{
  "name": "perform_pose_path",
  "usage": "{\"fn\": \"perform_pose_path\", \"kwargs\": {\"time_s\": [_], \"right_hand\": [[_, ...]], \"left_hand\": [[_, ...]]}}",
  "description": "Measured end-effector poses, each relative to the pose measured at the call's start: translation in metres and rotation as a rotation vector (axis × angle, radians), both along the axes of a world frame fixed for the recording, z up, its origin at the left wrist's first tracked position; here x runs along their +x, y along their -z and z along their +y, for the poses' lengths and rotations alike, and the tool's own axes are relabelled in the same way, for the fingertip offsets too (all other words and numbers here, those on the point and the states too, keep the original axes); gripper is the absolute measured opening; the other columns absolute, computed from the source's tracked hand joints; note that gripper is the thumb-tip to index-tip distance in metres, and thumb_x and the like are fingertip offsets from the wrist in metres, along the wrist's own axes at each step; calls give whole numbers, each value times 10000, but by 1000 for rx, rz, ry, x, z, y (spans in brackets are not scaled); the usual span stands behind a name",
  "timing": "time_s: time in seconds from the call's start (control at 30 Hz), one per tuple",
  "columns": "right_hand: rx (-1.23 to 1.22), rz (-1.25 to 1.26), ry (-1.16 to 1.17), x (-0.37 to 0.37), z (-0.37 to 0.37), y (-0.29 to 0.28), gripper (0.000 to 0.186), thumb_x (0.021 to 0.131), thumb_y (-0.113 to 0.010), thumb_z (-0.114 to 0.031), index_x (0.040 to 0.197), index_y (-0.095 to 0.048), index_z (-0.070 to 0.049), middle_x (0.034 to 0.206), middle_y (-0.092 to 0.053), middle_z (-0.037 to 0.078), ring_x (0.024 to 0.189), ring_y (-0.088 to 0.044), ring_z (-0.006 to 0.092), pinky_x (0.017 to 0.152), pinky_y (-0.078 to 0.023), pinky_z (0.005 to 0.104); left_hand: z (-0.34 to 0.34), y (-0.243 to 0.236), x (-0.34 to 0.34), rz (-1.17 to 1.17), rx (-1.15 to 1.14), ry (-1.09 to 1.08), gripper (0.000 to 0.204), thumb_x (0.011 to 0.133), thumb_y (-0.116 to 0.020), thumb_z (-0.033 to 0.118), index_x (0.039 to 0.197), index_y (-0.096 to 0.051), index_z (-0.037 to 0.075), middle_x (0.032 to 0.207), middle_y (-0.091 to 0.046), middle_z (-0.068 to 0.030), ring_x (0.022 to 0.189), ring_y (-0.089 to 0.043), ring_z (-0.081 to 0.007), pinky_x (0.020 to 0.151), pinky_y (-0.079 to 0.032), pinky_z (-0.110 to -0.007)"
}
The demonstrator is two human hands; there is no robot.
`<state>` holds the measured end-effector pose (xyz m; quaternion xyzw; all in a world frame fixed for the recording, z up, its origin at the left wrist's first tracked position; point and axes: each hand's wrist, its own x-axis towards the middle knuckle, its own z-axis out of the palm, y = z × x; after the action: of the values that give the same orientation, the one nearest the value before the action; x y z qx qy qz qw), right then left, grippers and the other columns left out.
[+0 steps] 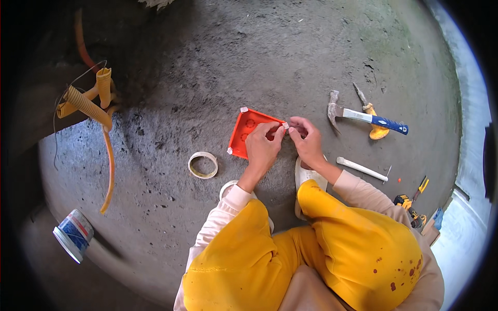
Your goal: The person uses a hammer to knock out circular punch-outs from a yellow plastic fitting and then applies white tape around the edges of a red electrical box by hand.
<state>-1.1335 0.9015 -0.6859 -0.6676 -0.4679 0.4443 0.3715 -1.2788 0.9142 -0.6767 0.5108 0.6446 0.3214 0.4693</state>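
Observation:
A shallow orange-red square plastic electrical box (242,136) lies on the grey floor, its open side up and round knockouts inside. Small pieces of white tape cover its corners. My left hand (263,145) grips the box's right side, its thumb and forefinger bent together near the far right corner. At that corner, my right hand (307,139) pinches a small piece of white tape (285,125) with thumb and fingertips. My left hand hides the box's near right part. To the left of the box lies a roll of masking tape (203,154).
A claw hammer (358,115) lies at right across a yellow-handled pointed tool (379,131), with a white tube (361,169) nearer me. A yellow-black power tool (403,201) sits farther right. Orange corrugated conduits (88,106) rise at left; a bucket (77,230) lies tipped below them.

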Motion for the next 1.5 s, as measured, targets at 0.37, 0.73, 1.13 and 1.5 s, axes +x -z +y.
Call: {"fn": "perform_pose_path", "kwargs": {"time_s": [0.37,0.73,1.13,1.5], "right_hand": [[-99,-379,-237,-10,32,-19,227,787,-710,-209,900,-643,-24,710,-641,118,626,-628,288,593,-507,362],[-296,-645,-389,-3,32,-37,392,782,-713,-410,835,-606,-36,738,-662,140,703,-639,360,625,-488,464],[254,-562,-480,-11,17,-70,315,708,-777,-163,932,-584,-54,993,-509,146,914,-569,328,767,-475,401],[411,-238,-830,-68,-5,-77,286,750,-725,-56,1016,-624,-26,973,-599,116,894,-613,298,762,-511,367]], "left_hand": [[-14,-4,-13,92,215,6,171,825,-670,69,990,-692,31,996,-693,-113,868,-686,-267,770,-535,-349],[-34,-26,-32,150,373,32,166,800,-693,64,965,-690,51,991,-685,-102,898,-670,-285,778,-529,-368],[-64,-54,-161,336,334,-324,194,720,-753,-3,895,-689,52,872,-671,-90,686,-628,-231,606,-503,-308],[-101,-3,-168,647,228,98,211,718,-780,153,880,-664,84,968,-627,-43,886,-571,-269,771,-443,-395]]}}
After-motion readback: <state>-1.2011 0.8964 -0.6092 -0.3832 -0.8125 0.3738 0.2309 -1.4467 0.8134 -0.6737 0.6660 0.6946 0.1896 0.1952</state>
